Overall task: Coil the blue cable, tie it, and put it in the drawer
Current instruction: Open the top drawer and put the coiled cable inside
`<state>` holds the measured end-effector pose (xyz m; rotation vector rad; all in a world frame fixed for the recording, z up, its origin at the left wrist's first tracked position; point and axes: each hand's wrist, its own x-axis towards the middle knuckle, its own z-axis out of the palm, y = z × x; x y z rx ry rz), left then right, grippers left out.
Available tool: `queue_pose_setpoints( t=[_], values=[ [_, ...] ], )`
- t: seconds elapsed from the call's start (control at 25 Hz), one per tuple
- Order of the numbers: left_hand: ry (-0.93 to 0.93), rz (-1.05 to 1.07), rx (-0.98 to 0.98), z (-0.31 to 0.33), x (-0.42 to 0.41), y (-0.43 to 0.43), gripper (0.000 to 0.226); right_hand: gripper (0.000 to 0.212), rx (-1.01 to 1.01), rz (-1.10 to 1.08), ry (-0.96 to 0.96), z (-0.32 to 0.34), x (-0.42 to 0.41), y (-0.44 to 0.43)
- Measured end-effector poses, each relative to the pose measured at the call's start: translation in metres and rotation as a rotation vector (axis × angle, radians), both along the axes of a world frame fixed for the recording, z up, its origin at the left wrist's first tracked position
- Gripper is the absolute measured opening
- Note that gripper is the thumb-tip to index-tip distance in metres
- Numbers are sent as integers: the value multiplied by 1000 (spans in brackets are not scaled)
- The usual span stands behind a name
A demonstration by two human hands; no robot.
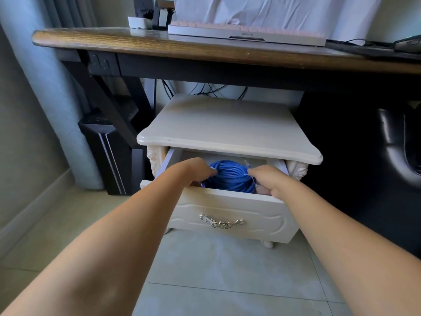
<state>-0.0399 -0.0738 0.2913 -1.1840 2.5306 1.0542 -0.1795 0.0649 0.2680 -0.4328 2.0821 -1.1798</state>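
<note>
The coiled blue cable (pixel 230 176) sits inside the pulled-out drawer (pixel 227 215) of a white nightstand (pixel 227 128). My left hand (pixel 198 171) reaches into the drawer and grips the coil's left side with curled fingers. On the coil's right side, my right hand (pixel 265 179) holds the bundle where a thin white tie (pixel 250 173) wraps it. The drawer front hides the lower part of the coil and my fingertips.
The nightstand stands under a dark wooden desk (pixel 159 45) carrying a keyboard (pixel 246 33). A black computer tower (pixel 109 153) is at the left, a black chair (pixel 398 144) at the right. Pale floor tiles (pixel 227 270) lie in front.
</note>
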Motion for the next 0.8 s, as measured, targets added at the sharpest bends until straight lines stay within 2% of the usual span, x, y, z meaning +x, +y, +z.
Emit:
queue_pose_setpoints(
  t=[0.08,0.16,0.24,0.28,0.32,0.44,0.6,0.76,0.8],
  values=[
    [74,-84,-11,9,8,1,51,30,45,135,245,9,8,6],
    [196,-250,-265,17,25,15,44,29,-1,150,671,18,30,20],
    [470,-262,-578,15,56,38,28,20,-220,52,1135,19,62,39],
    [545,-250,-691,10,71,50,36,28,-264,20,1315,15,77,49],
    [541,-271,-742,1,83,59,42,35,-273,31,1418,6,89,57],
    [395,-315,-686,-45,96,65,38,33,-183,122,1460,-27,99,64],
    [469,-245,-728,-70,80,51,38,24,-98,84,1435,-40,88,51],
    [397,-278,-745,-74,60,39,37,31,60,150,1390,-49,78,36],
    [379,-288,-736,-75,56,36,42,33,129,168,1371,-50,75,32]
  ],
)
